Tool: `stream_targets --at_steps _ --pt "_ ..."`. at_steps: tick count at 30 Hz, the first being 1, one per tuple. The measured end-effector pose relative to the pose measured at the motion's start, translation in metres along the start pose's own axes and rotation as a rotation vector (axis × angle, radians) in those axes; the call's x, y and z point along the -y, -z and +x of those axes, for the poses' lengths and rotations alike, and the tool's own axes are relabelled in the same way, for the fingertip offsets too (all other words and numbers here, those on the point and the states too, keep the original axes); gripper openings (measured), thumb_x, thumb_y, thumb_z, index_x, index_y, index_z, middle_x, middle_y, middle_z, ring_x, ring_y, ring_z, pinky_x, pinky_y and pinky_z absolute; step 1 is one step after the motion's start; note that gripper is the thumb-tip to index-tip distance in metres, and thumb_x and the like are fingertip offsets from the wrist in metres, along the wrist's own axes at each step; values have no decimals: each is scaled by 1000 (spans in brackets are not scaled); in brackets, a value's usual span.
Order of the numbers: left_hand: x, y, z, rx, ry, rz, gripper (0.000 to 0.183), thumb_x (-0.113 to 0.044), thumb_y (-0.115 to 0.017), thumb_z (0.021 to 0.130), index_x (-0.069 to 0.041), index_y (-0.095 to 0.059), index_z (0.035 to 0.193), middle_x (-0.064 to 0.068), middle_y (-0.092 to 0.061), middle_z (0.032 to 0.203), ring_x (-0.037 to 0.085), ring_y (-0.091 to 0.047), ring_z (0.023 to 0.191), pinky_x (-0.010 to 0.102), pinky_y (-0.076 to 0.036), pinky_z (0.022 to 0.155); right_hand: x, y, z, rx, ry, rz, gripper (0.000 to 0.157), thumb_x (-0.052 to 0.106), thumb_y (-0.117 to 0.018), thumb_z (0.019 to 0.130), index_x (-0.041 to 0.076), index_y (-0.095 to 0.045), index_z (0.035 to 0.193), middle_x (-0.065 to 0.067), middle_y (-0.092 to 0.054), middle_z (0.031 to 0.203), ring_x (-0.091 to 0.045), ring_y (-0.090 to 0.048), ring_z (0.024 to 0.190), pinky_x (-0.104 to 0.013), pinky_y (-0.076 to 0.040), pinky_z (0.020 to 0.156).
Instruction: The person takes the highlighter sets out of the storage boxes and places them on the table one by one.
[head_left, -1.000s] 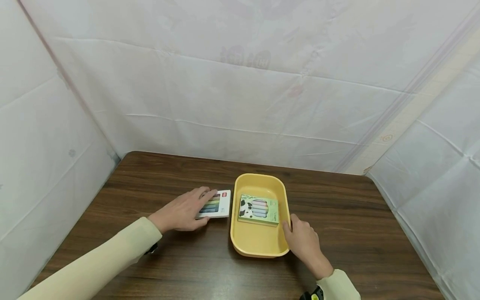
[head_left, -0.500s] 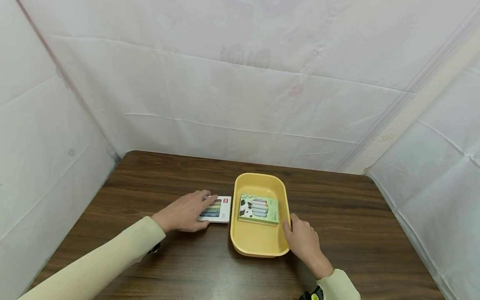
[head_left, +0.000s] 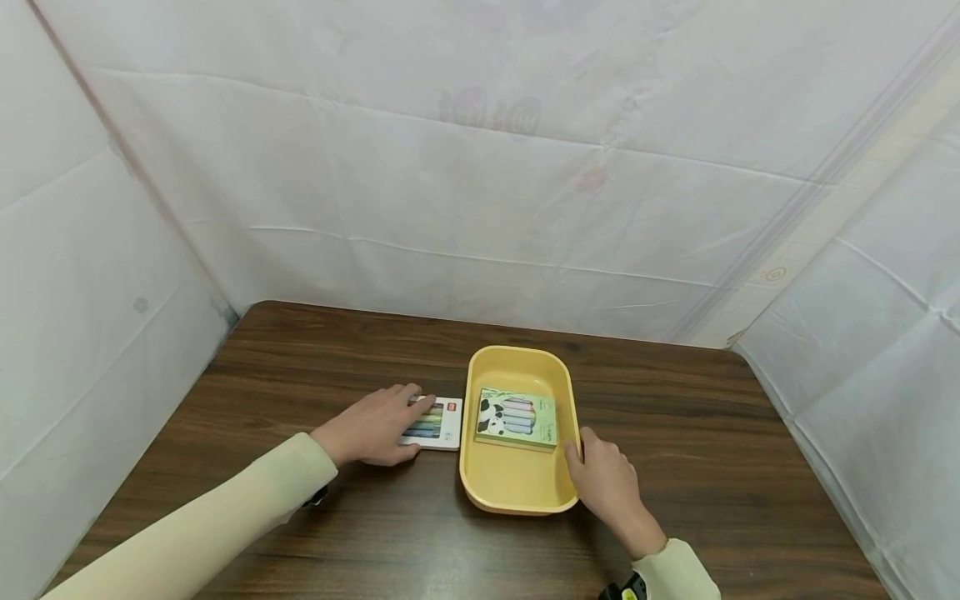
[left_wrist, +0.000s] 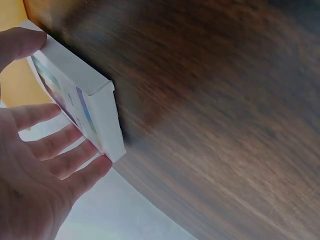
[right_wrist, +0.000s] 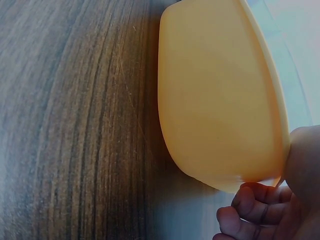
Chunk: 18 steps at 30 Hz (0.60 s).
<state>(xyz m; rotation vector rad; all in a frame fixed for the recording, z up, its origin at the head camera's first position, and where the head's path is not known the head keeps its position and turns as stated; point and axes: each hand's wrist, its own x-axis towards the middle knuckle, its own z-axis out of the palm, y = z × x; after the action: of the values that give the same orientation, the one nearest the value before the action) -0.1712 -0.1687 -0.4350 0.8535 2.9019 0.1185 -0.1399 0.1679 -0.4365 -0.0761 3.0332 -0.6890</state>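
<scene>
My left hand [head_left: 375, 427] spans a flat white box [head_left: 452, 423] with a red label and a row of coloured sticks pictured on its face. In the left wrist view, the thumb [left_wrist: 22, 42] lies at one long edge and the fingertips reach the opposite edge. The box lies low over the table, right against the left side of a yellow plastic bin [head_left: 517, 496]. My right hand [head_left: 606, 483] grips the bin's right rim, thumb inside and fingers curled under it outside. Inside the bin lies a green box [head_left: 517, 419] with a panda and pastel markers printed on it.
The dark wood-grain table [head_left: 360, 533] has a rounded far edge. White sheeting [head_left: 480, 208] hangs behind it and on both sides.
My left hand has brought the white box a little nearer to me, and the box now sits straighter alongside the bin. The right hand and bin have stayed put.
</scene>
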Motion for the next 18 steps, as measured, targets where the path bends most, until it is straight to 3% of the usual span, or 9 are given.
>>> stream_targets --at_steps 14,18 --pt "-2 0 0 10 2 7 68 -43 -63 88 -9 -44 144 17 -46 138 31 -51 122 48 -44 100 -1 -1 0 -4 3 1 22 25 -51 98 4 -58 93 -1 -49 59 -13 -46 47 -29 -33 44" --pt "-2 -2 -1 13 0 7 69 -44 -62 88 -9 -42 145 17 -43 144 32 -46 129 50 -41 103 -1 0 -1 -7 3 5 22 25 -51 98 5 -57 91 -2 -49 58 -13 -46 47 -29 -33 44"
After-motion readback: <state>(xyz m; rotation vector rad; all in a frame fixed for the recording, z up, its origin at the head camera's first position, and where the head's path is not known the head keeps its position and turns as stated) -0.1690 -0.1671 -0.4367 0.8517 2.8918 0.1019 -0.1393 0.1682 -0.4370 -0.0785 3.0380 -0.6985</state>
